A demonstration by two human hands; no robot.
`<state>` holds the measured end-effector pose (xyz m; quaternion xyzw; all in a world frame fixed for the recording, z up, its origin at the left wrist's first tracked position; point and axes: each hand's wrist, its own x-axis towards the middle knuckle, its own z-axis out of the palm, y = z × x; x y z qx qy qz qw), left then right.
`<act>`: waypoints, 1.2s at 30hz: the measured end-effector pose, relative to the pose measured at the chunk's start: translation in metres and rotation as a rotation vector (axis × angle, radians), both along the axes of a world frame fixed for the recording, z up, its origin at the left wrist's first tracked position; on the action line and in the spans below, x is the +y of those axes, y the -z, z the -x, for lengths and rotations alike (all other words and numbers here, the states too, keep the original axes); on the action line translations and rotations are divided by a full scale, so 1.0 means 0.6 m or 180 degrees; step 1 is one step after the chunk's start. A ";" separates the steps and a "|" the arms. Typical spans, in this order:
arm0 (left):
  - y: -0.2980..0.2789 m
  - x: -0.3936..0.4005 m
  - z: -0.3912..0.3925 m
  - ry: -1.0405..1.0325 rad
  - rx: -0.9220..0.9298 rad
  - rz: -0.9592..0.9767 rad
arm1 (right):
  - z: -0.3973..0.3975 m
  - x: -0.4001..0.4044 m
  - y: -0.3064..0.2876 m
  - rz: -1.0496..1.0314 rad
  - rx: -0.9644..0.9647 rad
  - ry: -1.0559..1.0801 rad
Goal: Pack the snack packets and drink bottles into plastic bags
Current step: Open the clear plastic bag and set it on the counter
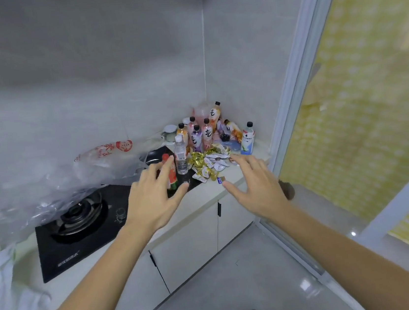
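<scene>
Left hand (152,202) and right hand (256,184) spread, empty, snack packets (208,164) between, bottles (200,132) beyond

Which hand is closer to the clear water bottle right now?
Left. The left hand reaches beside the clear water bottle, its fingers spread just left of it. The right hand hovers farther right, over the snack packets.

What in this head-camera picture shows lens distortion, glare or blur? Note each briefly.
Head view: wide-angle lens bends the door frame and stretches both forearms; bright glare spots on the floor tiles; the plastic bag at left is smeared and hazy; bottle labels too soft to read.
</scene>
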<state>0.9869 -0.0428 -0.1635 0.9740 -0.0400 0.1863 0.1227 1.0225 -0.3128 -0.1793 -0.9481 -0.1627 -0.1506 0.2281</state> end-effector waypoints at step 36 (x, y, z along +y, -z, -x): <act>0.171 0.177 -0.486 -0.1053 0.0870 0.0607 | -0.656 0.260 0.144 0.0289 0.0758 -0.1281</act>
